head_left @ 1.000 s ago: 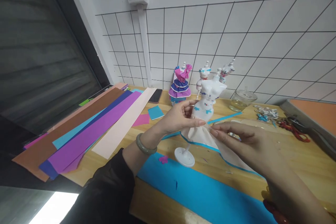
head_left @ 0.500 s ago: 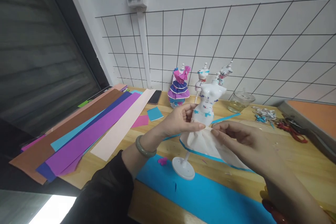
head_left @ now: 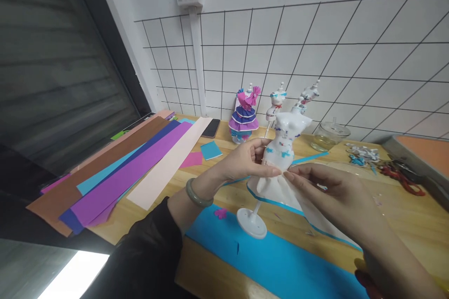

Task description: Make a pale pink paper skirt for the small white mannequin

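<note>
A small white dress form [head_left: 287,133] with blue and purple specks stands tilted on its round white base [head_left: 251,223]. Around its lower body runs a gathered strip of white crepe paper [head_left: 277,190] edged in blue, its loose end trailing to the right. My left hand [head_left: 250,161], a bangle on the wrist, is closed at the form's waist, with the thumb pressing the strip's top edge against it. Close beside that thumb, my right hand [head_left: 324,187] pinches a fold of the strip between thumb and finger.
A blue paper sheet [head_left: 280,261] lies under the base. Coloured paper strips [head_left: 133,168] cover the left side, near a phone [head_left: 211,128]. Behind stand a dressed form [head_left: 244,114] and two bare forms. A glass pot [head_left: 329,135], scissors [head_left: 403,180] and a grey tray [head_left: 414,149] are at right.
The whole view has shifted slightly, so things appear a little further right. My right hand has drawn closer to my left thumb, pinching the strip there.
</note>
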A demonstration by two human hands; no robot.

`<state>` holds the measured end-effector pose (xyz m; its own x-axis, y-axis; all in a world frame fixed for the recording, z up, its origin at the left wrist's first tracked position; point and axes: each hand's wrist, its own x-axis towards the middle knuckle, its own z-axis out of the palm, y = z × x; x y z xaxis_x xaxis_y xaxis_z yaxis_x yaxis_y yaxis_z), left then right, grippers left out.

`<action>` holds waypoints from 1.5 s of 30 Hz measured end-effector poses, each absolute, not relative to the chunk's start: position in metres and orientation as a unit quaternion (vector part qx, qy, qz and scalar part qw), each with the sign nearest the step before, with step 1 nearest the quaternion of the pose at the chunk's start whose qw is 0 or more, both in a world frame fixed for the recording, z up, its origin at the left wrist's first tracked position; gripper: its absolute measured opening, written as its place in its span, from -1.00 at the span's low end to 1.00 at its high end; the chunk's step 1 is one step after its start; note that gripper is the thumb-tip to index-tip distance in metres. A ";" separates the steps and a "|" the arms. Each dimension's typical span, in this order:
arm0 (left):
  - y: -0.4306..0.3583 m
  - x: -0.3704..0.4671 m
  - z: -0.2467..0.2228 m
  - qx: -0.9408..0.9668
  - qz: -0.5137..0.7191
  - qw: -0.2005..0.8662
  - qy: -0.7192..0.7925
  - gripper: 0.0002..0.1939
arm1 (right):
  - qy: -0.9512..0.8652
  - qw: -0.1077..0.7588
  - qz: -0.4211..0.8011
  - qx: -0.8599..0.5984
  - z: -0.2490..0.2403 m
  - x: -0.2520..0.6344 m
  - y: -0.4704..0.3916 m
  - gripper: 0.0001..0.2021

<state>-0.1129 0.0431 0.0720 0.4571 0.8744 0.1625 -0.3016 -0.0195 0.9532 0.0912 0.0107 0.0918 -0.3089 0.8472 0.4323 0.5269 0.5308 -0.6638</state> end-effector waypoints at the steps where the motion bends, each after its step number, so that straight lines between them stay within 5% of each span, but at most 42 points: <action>1: 0.043 -0.113 0.072 0.551 0.453 0.650 0.260 -0.40 | -0.785 0.390 0.200 -0.438 0.093 0.091 0.010 -0.73; 34: 0.041 -0.107 0.073 0.548 0.465 0.655 0.233 -0.48 | -0.738 0.413 0.268 -0.461 0.086 0.091 0.018 -0.65; 41: 0.048 -0.105 0.065 0.487 0.505 0.653 0.287 -0.44 | -0.806 0.451 0.099 -0.369 0.084 0.096 0.020 -0.83; 45: 0.051 -0.107 0.064 0.458 0.520 0.656 0.299 -0.49 | -0.874 0.414 -0.038 -0.250 0.085 0.094 0.015 -0.71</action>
